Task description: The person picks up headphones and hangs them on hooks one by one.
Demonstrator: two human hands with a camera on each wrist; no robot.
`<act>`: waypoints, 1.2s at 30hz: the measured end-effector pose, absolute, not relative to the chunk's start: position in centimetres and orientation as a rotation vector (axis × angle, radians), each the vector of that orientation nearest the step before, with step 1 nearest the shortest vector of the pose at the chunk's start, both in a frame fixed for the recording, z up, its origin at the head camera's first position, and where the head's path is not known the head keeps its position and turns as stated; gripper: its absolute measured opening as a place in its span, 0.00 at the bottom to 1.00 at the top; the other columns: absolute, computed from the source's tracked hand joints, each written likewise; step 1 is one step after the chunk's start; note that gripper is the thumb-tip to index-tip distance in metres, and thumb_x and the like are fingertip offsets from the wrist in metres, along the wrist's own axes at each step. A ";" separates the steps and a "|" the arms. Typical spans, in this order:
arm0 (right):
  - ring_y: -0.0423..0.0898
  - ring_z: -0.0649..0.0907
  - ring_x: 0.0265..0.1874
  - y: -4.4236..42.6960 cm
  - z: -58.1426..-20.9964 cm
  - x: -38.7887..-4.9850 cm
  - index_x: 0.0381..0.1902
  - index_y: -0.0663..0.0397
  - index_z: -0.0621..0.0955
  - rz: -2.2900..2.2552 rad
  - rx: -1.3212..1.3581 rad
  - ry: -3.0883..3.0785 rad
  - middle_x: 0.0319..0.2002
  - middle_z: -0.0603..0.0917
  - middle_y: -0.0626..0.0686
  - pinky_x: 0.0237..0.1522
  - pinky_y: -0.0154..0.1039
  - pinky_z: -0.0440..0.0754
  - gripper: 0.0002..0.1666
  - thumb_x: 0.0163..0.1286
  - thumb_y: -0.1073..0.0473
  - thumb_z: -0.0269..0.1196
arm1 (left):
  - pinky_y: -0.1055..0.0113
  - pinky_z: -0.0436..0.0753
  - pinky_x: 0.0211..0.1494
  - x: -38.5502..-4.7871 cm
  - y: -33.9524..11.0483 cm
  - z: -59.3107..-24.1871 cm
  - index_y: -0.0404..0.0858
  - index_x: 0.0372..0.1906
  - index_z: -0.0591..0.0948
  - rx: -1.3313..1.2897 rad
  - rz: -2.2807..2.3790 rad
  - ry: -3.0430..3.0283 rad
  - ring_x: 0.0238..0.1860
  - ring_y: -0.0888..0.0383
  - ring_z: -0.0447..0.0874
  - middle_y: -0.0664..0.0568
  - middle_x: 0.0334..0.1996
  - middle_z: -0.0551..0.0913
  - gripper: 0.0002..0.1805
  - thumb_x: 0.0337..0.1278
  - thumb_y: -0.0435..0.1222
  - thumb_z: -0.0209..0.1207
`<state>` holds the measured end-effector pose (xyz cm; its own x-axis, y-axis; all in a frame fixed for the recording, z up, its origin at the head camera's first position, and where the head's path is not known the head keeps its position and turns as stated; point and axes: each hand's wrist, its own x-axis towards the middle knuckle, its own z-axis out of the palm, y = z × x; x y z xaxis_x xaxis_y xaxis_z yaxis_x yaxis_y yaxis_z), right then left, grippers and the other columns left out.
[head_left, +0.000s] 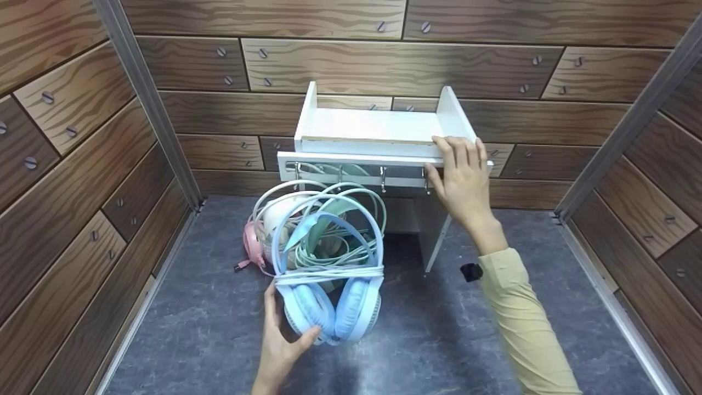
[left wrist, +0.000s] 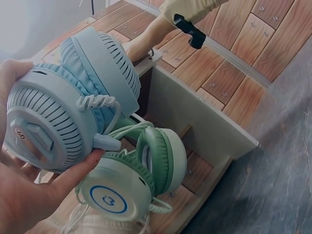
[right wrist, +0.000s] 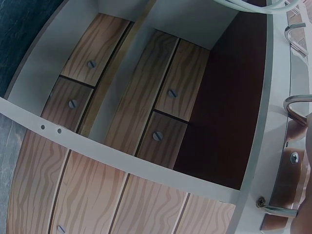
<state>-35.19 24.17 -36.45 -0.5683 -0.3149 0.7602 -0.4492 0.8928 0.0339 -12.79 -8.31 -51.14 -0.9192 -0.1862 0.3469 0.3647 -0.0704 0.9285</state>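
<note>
Pale blue over-ear headphones are held by the ear cups in my left hand, the thumb lying across the bottom. Their cable is wound around the lower headband, which points up toward a white shelf. Along the shelf's front rail is a row of metal hooks. My right hand grips the rail's right end, fingers over the top and thumb in front. Behind the blue pair are green headphones and pink headphones, partly hidden. The right wrist view barely catches the right hand at its edge.
The shelf's white side panel extends down at the right. Wood-patterned walls enclose the back and sides, above a dark grey floor. A small black device sits at the right wrist. Loose green cable loops hang behind the blue headphones.
</note>
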 end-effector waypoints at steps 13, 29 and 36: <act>0.58 0.66 0.66 24.2 -36.5 -35.2 0.72 0.51 0.66 0.211 0.541 -2.215 0.62 0.71 0.59 0.76 0.55 0.47 0.31 0.80 0.41 0.47 | 0.74 0.60 0.72 -13.5 -7.2 -51.1 0.36 0.77 0.54 -0.268 -2.072 -1.806 0.73 0.61 0.61 0.42 0.73 0.61 0.58 0.38 0.25 0.73; 0.58 0.66 0.65 24.2 -36.6 -35.3 0.72 0.51 0.66 0.217 0.546 -2.208 0.62 0.71 0.59 0.76 0.56 0.49 0.31 0.80 0.42 0.46 | 0.75 0.61 0.72 -14.0 -5.8 -51.2 0.32 0.76 0.54 -0.274 -2.122 -1.847 0.72 0.60 0.63 0.39 0.73 0.62 0.57 0.39 0.27 0.74; 0.58 0.66 0.65 24.2 -36.5 -35.3 0.72 0.51 0.67 0.220 0.553 -2.192 0.62 0.71 0.59 0.75 0.57 0.49 0.30 0.80 0.42 0.47 | 0.75 0.61 0.71 -14.3 -5.3 -51.1 0.31 0.77 0.53 -0.302 -2.138 -1.855 0.70 0.61 0.64 0.37 0.73 0.62 0.57 0.39 0.27 0.74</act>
<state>-35.29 24.16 -36.54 -0.5475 -0.3124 0.7763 -0.4601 0.8872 0.0325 -14.30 -5.26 -51.12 -0.9349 -0.0826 0.3452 0.3534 -0.1258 0.9270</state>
